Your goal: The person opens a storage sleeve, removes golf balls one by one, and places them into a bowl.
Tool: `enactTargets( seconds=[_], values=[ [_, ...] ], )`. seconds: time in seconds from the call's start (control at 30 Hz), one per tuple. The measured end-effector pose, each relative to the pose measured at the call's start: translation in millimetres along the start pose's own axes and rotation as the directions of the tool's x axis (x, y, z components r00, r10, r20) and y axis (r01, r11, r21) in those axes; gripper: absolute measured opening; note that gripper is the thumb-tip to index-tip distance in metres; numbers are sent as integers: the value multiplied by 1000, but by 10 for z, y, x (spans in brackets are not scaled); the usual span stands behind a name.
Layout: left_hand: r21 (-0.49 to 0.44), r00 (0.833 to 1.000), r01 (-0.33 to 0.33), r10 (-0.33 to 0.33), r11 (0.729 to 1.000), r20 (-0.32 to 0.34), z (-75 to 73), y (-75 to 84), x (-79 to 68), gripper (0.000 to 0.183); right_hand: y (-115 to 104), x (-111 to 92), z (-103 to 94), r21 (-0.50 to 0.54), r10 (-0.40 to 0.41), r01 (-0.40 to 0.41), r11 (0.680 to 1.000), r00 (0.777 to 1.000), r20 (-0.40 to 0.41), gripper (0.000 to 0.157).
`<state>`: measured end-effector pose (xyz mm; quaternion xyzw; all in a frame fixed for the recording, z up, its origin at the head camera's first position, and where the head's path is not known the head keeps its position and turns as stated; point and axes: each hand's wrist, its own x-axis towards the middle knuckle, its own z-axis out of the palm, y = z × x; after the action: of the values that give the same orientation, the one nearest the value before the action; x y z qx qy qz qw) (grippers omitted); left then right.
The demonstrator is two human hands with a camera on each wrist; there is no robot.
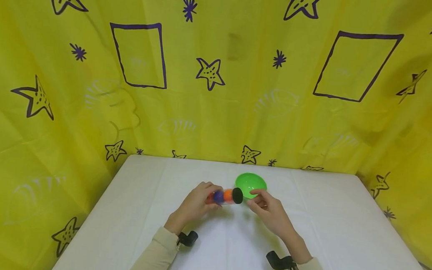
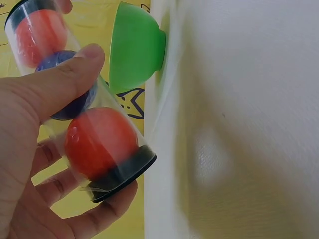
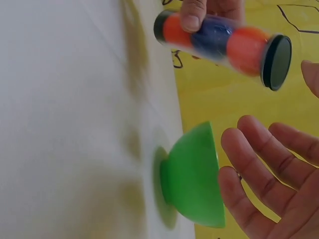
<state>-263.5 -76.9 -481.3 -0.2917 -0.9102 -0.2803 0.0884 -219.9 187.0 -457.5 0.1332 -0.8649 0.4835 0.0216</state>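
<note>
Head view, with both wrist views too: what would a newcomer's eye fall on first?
Probably the bright green bowl, upright on the white table near the open right hand. Next, the clear tube of orange-red and blue balls, gripped in the left hand. Behind them hangs a vivid yellow curtain with dark stars.

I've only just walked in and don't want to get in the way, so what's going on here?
A person's left hand is holding a clear tube above the white table. Inside it are two orange-red balls with a blue ball between them, and both black caps are on. The right hand is empty, near the green bowl, which stands upright on the table.
</note>
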Motion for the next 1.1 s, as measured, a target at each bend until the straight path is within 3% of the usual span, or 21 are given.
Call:
enactTargets(
  seconds=[0.47, 0.87, 1.1],
  values=[
    [-12, 998, -26, 26, 1000, 55, 0, -3, -14, 44, -3, 3, 157, 1, 45, -45, 999, 999, 16, 38],
    [-17, 996, -53, 54, 998, 65, 6, 19, -13, 42, 34, 9, 195, -2, 57, -57, 998, 998, 30, 34],
    [-68, 996, -22, 28, 997, 89, 26, -17, -6, 43, 53, 13, 209, 22, 58, -59, 998, 997, 51, 34]
  ],
)
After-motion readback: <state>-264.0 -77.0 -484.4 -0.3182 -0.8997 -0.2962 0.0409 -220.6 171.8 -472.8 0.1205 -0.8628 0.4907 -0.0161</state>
